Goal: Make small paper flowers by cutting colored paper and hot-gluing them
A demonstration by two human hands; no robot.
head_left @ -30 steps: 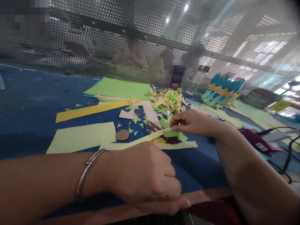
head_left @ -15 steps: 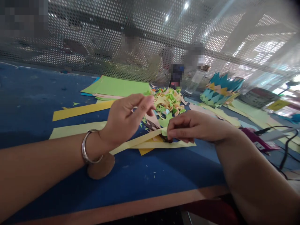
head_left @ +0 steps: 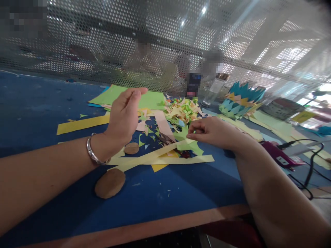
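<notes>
My left hand (head_left: 124,115), with a silver bangle at the wrist, hovers above the left part of the paper strips, fingers stretched out and nothing visible in them. On the right, my right hand (head_left: 213,132) is loosely curled, with a gap between thumb and fingers. Its fingertips are by the right end of a pale yellow paper strip (head_left: 152,155), which crosses another pale yellow strip (head_left: 199,159). Scissors (head_left: 167,139) lie partly under the paper. A green paper piece (head_left: 190,146) is below my right fingertips. Two brown oval discs (head_left: 110,183) lie near my left wrist.
Green sheets (head_left: 147,98) are stacked at the back, beside a heap of paper scraps (head_left: 184,110). A yellow strip (head_left: 82,124) lies left. A clear bottle (head_left: 214,90), a paper crown (head_left: 240,100) and a purple power strip (head_left: 278,153) with cables stand right. Perforated metal screen (head_left: 160,62) behind.
My left hand has risen up and left, uncovering a second brown disc and scraps. My right hand has shifted slightly up and right, showing more of the green piece and scissors.
</notes>
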